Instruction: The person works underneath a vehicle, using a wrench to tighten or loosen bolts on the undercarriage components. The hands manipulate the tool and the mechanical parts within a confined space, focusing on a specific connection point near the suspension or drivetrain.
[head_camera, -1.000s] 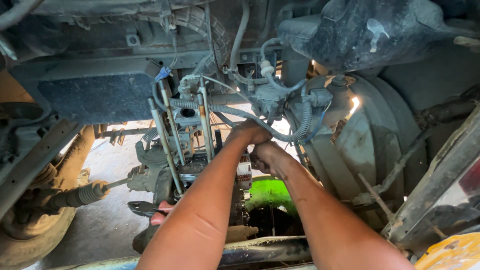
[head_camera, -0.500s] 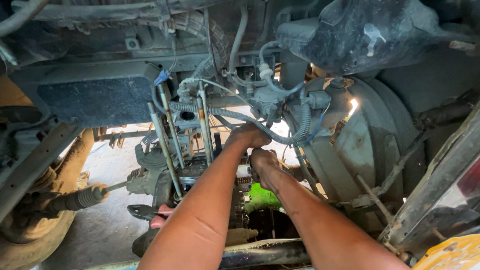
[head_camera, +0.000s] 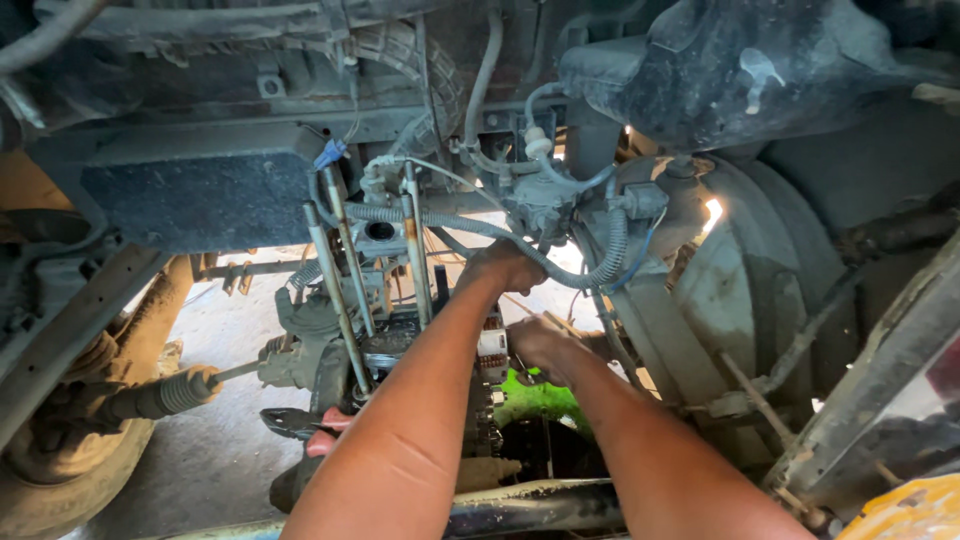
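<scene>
Under the vehicle's chassis, both arms are raised into the mechanism. Left hand (head_camera: 512, 266) is closed around the corrugated grey hose (head_camera: 560, 268) below the valve block (head_camera: 545, 205). Right hand (head_camera: 540, 345) is set lower, against the small pale ribbed part (head_camera: 493, 352); whether its fingers are closed cannot be told. Step judged: working the hose fitting by feel. A steady hold at the hose is called for next. Red-handled pliers (head_camera: 305, 425) lie apart, low left.

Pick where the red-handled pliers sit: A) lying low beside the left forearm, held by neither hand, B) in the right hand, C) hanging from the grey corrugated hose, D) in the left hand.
A: the red-handled pliers lie low by the left forearm, while the left hand and right hand are up in the machinery.
</scene>
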